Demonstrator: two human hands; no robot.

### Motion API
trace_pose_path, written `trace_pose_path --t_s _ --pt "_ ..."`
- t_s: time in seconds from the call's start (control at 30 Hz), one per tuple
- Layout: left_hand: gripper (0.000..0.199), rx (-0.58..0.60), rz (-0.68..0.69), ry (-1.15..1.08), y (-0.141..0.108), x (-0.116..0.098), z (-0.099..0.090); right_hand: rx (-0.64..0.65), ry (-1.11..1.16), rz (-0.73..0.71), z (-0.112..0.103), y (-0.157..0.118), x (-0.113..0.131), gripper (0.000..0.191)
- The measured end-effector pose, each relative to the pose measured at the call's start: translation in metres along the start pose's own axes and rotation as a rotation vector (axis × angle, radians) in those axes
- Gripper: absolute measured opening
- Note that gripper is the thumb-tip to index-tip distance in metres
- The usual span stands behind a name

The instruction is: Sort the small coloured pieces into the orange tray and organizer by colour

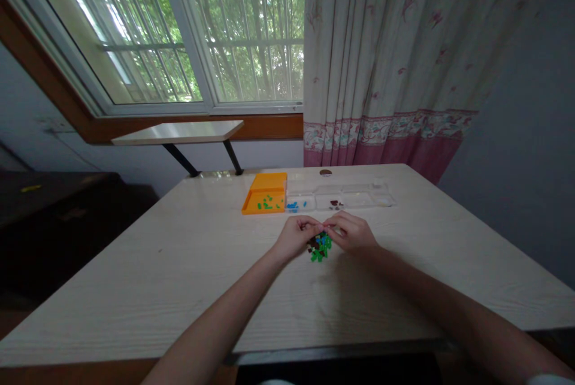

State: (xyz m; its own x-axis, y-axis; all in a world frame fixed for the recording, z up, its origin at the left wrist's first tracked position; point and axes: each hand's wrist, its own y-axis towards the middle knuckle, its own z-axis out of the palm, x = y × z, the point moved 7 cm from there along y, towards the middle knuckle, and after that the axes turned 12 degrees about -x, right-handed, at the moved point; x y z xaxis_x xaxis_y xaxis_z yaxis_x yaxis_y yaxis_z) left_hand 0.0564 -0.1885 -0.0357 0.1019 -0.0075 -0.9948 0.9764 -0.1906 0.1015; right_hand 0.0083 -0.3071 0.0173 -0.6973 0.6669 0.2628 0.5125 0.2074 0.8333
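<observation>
Just beyond the middle of the table, my left hand [295,234] and my right hand [353,232] meet fingertip to fingertip. Between and below them is a cluster of small building blocks [320,249], green at the bottom, dark brown on the left, with a bit of blue near the top. The left fingers are closed at the cluster's upper left edge. Thumb and forefinger of the right hand pinch together at its top; whatever lies between those tips is too small and covered to name.
Behind my hands stands an orange tray [243,208] holding several green pieces [266,205]. Joined on its right is a clear compartment tray [365,200] with blue pieces [294,206] and brown pieces [335,203]. A brown round thing [326,172] lies farther back. A raised shelf [179,132] stands at the back left.
</observation>
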Motion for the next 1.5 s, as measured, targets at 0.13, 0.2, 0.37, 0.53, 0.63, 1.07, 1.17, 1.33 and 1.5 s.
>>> trace_pose_path --t_s 0.13,0.2,0.37,0.53,0.63,1.07,1.17,1.33,1.5 --pt "0.033 0.007 0.025 0.023 0.002 -0.003 -0.001 -0.018 0.011 0.000 -0.002 0.002 0.000 0.010" --pt "0.034 -0.014 0.058 0.060 0.005 -0.006 -0.007 -0.049 0.023 0.000 -0.007 0.005 0.000 0.009" --pt "0.029 -0.056 0.196 0.501 0.010 -0.023 -0.034 -0.292 0.038 -0.011 -0.042 0.015 -0.005 0.006" --pt "0.023 0.057 0.418 1.040 0.000 -0.041 -0.037 -0.416 -0.011 0.079 -0.067 0.022 -0.011 0.006" --pt "0.021 0.154 0.475 1.133 -0.006 -0.042 -0.030 -0.417 -0.020 0.104 -0.069 0.023 -0.012 0.009" --pt "0.024 0.184 0.429 1.216 -0.007 -0.043 -0.032 -0.383 -0.006 0.097 -0.065 0.022 -0.015 0.008" --pt "0.024 0.185 0.433 1.204 -0.008 -0.043 -0.032 -0.331 -0.065 0.084 -0.063 0.023 -0.027 0.011" --pt "0.025 0.212 0.422 1.167 -0.008 -0.042 -0.030 -0.228 -0.320 0.203 -0.069 0.022 -0.082 0.018" --pt "0.025 0.249 0.401 1.088 -0.009 -0.041 -0.026 -0.155 -0.600 0.498 -0.092 0.003 -0.158 0.019"
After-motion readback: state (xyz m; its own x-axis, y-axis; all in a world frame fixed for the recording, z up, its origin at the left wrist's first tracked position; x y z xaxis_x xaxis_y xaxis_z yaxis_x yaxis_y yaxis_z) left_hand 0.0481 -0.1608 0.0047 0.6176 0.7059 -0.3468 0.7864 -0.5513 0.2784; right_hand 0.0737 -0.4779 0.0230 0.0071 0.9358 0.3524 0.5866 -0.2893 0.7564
